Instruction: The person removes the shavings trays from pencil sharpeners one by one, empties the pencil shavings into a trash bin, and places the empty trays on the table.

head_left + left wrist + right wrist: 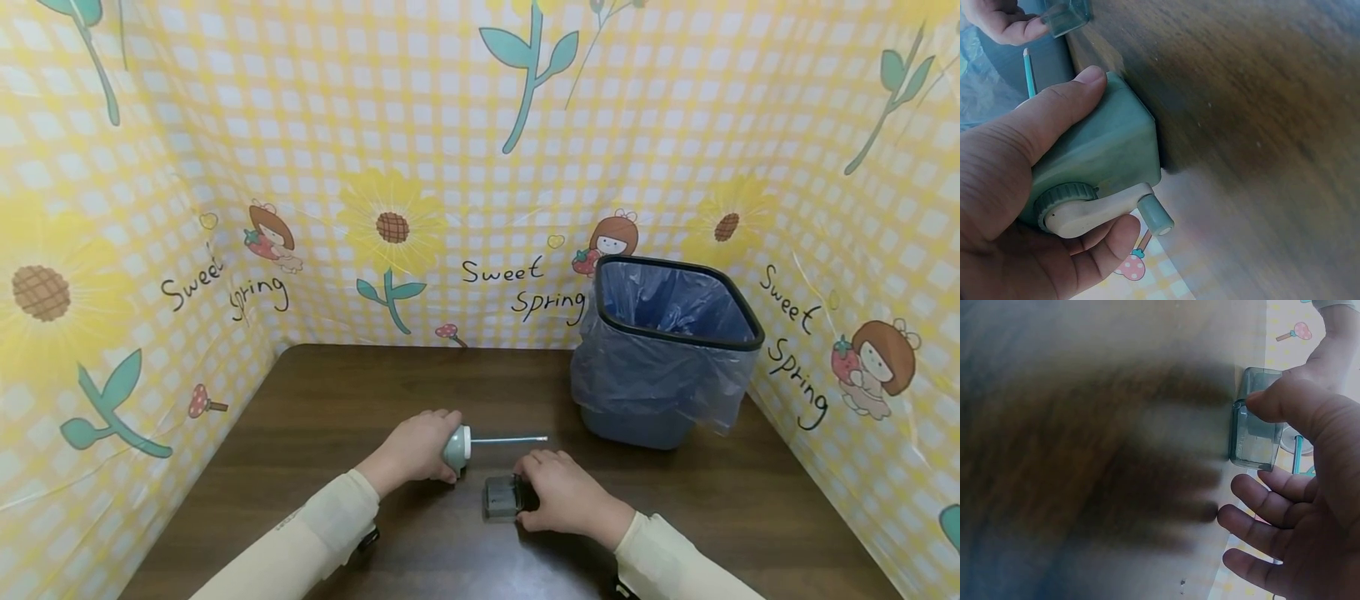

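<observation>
My left hand (420, 448) grips a green crank pencil sharpener (1107, 134), thumb along one side and fingers round the other. Its pale crank arm (1094, 212) with a green knob faces the left wrist camera. From the sharpener's white front, a thin blue-green pencil (510, 439) points right in the head view. My right hand (570, 498) pinches a clear grey shavings drawer (500, 497) between thumb and index finger, the other fingers spread apart in the right wrist view. The drawer is low over the table, just right of the sharpener; whether it touches the wood I cannot tell.
A bin (637, 427) with a dark rim and a clear plastic liner (660, 375) stands at the back right of the brown wooden table (360, 383). Yellow checked sheeting (480, 200) with printed flowers rises behind and on both sides.
</observation>
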Tool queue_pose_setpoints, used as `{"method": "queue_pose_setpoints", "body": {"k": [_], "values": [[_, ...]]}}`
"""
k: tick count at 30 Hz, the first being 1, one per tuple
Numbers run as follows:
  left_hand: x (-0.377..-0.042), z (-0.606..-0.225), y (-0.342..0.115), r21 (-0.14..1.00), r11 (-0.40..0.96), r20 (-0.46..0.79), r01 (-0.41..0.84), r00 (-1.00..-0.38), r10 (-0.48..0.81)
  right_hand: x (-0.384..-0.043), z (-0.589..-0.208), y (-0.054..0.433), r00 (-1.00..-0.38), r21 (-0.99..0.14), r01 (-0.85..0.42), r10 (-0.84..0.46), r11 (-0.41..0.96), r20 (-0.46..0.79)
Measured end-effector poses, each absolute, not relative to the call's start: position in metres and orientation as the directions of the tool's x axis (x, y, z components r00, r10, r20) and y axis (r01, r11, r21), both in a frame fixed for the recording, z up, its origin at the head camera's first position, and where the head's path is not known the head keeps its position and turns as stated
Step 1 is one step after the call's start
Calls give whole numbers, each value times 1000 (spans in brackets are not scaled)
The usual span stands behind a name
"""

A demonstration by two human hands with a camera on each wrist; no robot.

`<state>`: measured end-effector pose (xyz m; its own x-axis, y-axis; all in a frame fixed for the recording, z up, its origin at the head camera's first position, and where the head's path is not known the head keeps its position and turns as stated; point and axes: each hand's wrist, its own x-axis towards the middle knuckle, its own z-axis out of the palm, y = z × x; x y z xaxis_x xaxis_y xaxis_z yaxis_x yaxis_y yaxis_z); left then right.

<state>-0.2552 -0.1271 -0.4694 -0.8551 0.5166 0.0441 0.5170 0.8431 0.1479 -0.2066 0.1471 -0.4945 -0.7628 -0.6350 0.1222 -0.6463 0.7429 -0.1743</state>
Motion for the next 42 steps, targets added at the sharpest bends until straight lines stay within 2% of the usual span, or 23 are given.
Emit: {"method": "queue_pose_setpoints", "body": {"k": [28, 42], "values": [[-256, -464, -126, 154, 842, 38, 516, -855, 517, -208, -496, 149, -757, -170, -653, -637, 738, 146], [-254, -467, -127, 169, 842, 45, 513, -857, 513, -207, -499, 150, -765, -169, -643, -636, 747, 98]]}}
